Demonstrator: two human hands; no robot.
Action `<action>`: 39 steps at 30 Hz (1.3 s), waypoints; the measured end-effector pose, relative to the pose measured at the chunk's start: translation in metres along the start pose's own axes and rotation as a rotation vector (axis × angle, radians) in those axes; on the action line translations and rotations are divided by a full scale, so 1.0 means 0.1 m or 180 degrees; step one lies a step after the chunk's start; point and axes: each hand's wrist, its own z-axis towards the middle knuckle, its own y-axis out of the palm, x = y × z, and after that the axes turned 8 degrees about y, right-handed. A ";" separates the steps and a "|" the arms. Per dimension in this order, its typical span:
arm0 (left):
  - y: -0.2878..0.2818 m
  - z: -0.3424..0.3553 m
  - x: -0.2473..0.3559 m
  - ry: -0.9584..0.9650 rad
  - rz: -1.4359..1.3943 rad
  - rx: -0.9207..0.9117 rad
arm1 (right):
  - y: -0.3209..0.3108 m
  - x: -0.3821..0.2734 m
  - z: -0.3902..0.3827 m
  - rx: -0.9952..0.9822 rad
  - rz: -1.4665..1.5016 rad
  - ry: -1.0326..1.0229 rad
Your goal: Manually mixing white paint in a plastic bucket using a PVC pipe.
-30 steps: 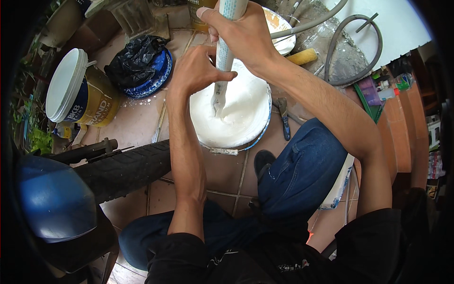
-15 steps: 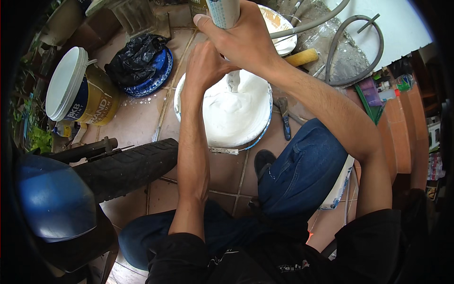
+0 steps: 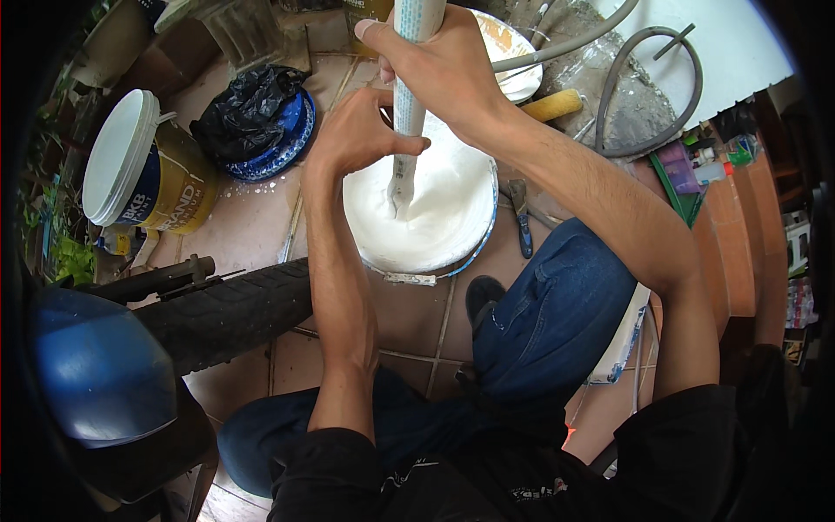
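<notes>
A white pipe (image 3: 404, 121) stands dipped in a bucket of thick white paint (image 3: 444, 209) on the tiles in front of me. My right hand (image 3: 439, 65) is wrapped round the pipe's upper part. Lower down, my left hand (image 3: 355, 130) curves round the same pipe, with the thumb across it just above the bucket. The pipe's bottom end disappears into the paint. A scraper with a blue handle (image 3: 523, 222) lies right of the bucket.
A lidded yellow paint bucket (image 3: 178, 187), a black bag (image 3: 243, 109) on a blue lid and a motorbike tyre (image 3: 235, 313) are at left. Beyond sit a white tray (image 3: 517, 83), a roller (image 3: 552, 106) and a grey hose (image 3: 696, 96). My bent right knee (image 3: 565, 278) is beside the bucket.
Since half a second ago the pipe's lower end has swung toward me and left in the paint. My left hand has shifted left and down, back near where it was a second ago.
</notes>
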 end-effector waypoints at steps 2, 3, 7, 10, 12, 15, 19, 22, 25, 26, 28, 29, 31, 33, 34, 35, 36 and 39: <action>-0.01 0.00 0.16 -0.0254 0.0470 0.0245 | -0.01 0.05 -0.01 0.0121 0.0087 -0.0125; 0.00 0.01 0.16 -0.0258 0.0475 0.0244 | 0.00 0.00 -0.01 0.0222 0.0184 -0.0263; 0.15 0.07 0.12 -0.0006 0.0488 0.1167 | -0.08 -0.19 -0.03 0.0173 0.0344 -0.0173; 0.43 0.20 0.10 0.0425 0.0842 0.2054 | -0.10 -0.18 -0.03 0.0202 0.0228 -0.0290; 0.54 0.26 0.06 0.0617 0.0784 0.2143 | -0.05 -0.12 -0.03 0.0532 -0.0187 -0.0863; 0.55 0.26 -0.01 0.0946 0.0642 0.2274 | -0.03 -0.13 -0.03 0.0415 -0.0339 -0.0812; 0.32 0.18 -0.05 0.1142 0.0079 0.1260 | -0.02 -0.07 0.02 -0.0002 -0.0637 -0.0714; 0.23 0.11 -0.10 0.1107 -0.0030 0.0807 | 0.05 -0.09 0.01 -0.0091 -0.0509 -0.0463; 0.17 0.06 -0.15 0.0659 0.0330 0.0514 | 0.06 -0.09 0.01 -0.0195 -0.0093 -0.0107; 0.16 0.05 -0.16 0.0395 0.0573 0.0470 | 0.07 -0.04 0.03 -0.0121 -0.0060 -0.0083; 0.08 0.03 0.01 0.0127 0.0462 0.0356 | 0.04 0.10 0.07 -0.0028 -0.0047 -0.0053; 0.06 0.04 0.08 -0.0150 0.0357 0.0247 | 0.01 0.17 0.10 0.0142 -0.0059 -0.0274; 0.08 0.04 0.08 -0.0138 0.0408 0.0488 | 0.02 0.13 0.10 0.0290 -0.0039 -0.0497; 0.06 0.04 0.09 -0.0212 0.0635 0.0747 | -0.04 0.05 0.07 0.0024 -0.0096 -0.0245; 0.08 0.05 0.12 -0.0216 0.0633 0.0739 | -0.06 -0.03 0.05 0.0025 -0.0094 -0.0236; 0.12 0.06 0.16 -0.0142 0.0640 0.1074 | -0.07 -0.11 0.02 0.0102 0.0208 -0.0180; 0.16 0.07 0.20 -0.0063 0.0651 0.1417 | -0.07 -0.17 0.00 0.0177 0.0511 -0.0133; 0.38 0.17 0.13 0.0222 0.0892 0.2041 | -0.11 -0.22 -0.03 0.0222 0.0145 -0.0266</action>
